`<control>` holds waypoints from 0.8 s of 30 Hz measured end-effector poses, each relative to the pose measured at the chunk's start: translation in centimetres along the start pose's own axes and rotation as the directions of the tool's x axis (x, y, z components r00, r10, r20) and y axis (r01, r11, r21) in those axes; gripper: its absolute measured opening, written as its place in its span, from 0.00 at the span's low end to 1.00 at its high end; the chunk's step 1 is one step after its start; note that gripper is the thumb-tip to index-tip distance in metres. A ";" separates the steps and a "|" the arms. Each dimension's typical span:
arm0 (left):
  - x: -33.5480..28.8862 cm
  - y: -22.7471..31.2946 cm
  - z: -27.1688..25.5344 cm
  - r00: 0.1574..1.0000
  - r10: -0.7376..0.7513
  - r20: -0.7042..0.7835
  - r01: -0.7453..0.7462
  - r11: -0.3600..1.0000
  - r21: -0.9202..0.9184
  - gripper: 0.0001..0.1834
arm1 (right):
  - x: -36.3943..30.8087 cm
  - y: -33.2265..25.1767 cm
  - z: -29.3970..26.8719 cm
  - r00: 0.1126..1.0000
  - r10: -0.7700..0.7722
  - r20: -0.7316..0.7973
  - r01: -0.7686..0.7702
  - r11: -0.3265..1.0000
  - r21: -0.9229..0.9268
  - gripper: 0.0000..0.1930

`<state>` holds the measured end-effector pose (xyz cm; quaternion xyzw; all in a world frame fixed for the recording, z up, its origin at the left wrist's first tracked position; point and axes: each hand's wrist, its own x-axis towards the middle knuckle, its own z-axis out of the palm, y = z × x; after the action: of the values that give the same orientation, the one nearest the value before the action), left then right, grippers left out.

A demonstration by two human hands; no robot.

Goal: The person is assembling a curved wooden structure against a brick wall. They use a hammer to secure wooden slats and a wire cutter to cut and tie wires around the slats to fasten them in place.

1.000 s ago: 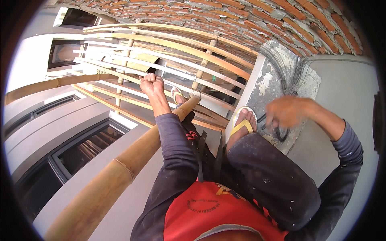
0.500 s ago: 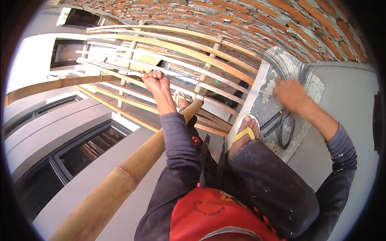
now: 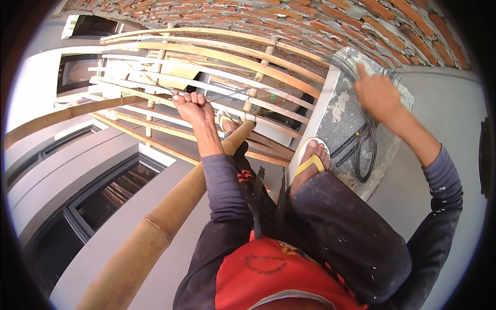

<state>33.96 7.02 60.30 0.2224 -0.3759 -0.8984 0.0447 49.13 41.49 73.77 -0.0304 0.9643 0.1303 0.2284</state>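
Observation:
My left hand (image 3: 194, 108) is closed in a fist above the wooden slats, gripping thin wire (image 3: 164, 89) whose strands stick out beside it. Over a worn grey ledge (image 3: 330, 116), my right hand (image 3: 380, 95) is raised and smeared by motion, so whether its fingers hold anything is unclear. Close under it lies a looped bundle of dark wire (image 3: 368, 168), with loose ends fanning out toward the brick wall. A dark-handled tool with a yellow mark (image 3: 345, 144), perhaps pincers, rests on the ledge beside the loops.
A thick bamboo pole (image 3: 170, 214) slants up past my left forearm. Spaced wooden slats (image 3: 217, 54) form a platform with gaps onto a lower level. My sandalled right foot (image 3: 314, 157) is on the ledge's edge, the left on the slats. A rough brick wall (image 3: 289, 26) rises beyond.
My left hand has shifted slightly left, its fist still closed. My right hand has moved a little up over the wire bundle, and the whole view has shifted slightly.

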 end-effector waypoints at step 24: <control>3.4 3.2 -2.1 0.997 -0.006 -0.070 -0.002 0.993 -0.117 0.07 | -3.9 -2.4 -9.8 0.593 -0.760 -0.267 0.416 0.005 0.909 0.07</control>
<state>31.51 2.46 59.96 0.2515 -0.3205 -0.9106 0.0700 48.63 36.54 83.43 -0.2820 0.6933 -0.5453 0.3775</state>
